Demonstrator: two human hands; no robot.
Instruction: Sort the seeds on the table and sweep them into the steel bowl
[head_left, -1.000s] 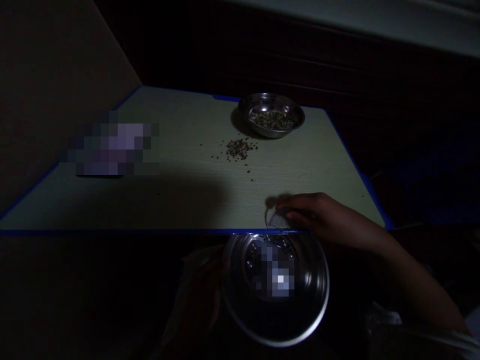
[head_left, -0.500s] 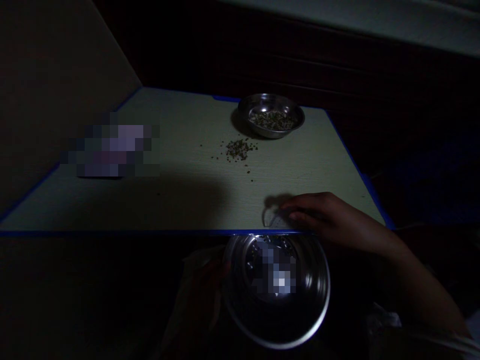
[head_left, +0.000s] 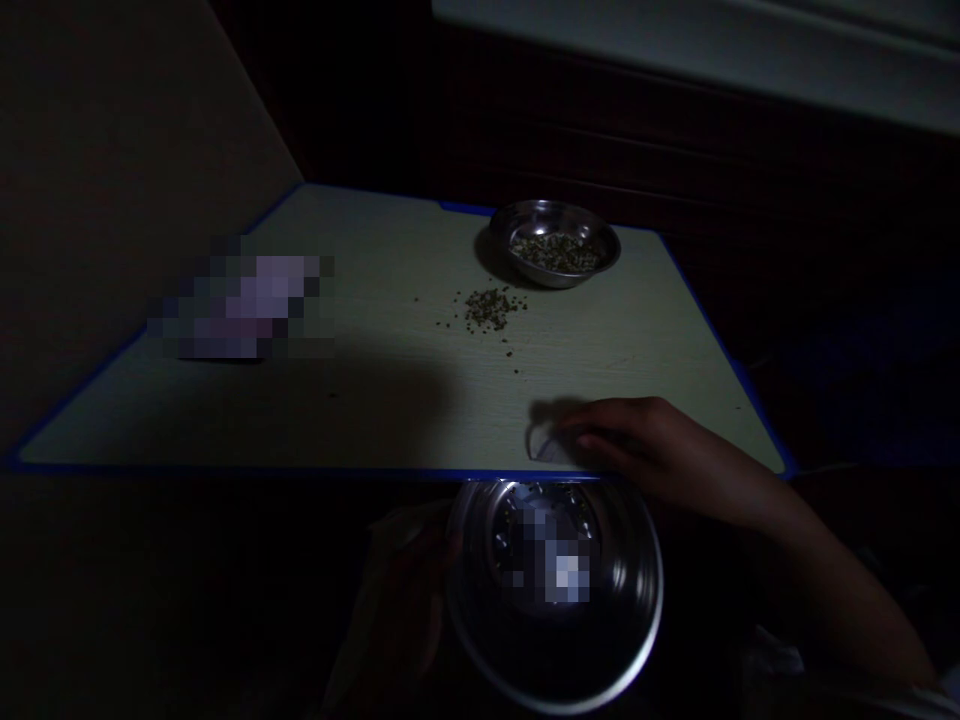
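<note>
So the right hand (head_left: pixel 649 440) is down at the near edge of the table (head_left: pixel 390 260), palm side down, fingers bent and pointing left. By the fingertips there's some thin see-through thing (head_left: pixel 546 449), maybe a little cup or lid, but it's so dark I honestly can't tell if it's gripped or just touched.

Right below that hand, past the blue edging, is a big shiny metal bowl (head_left: pixel 641 610) with its mouth facing up. There are small bits (head_left: pixel 583 508) inside, near the bowl's far side, so as I read it, some of the stuff has made it in there. Part of the inside is pixelated, so no clue how much.

The left hand (head_left: pixel 409 590) is super dim, off to the left of the right one, with its fingers at the bowl's left side. Could be steadying it, but I can't make out the grip.

Farther out from the right hand, up and left, there's a loose scatter of small seeds or grains (head_left: pixel 489 309) on the tabletop. Just beyond that sits a smaller metal bowl (head_left: pixel 556 280) with a layer of similar bits in it. Way over left is some blurred-out item (head_left: pixel 259 305).
</note>
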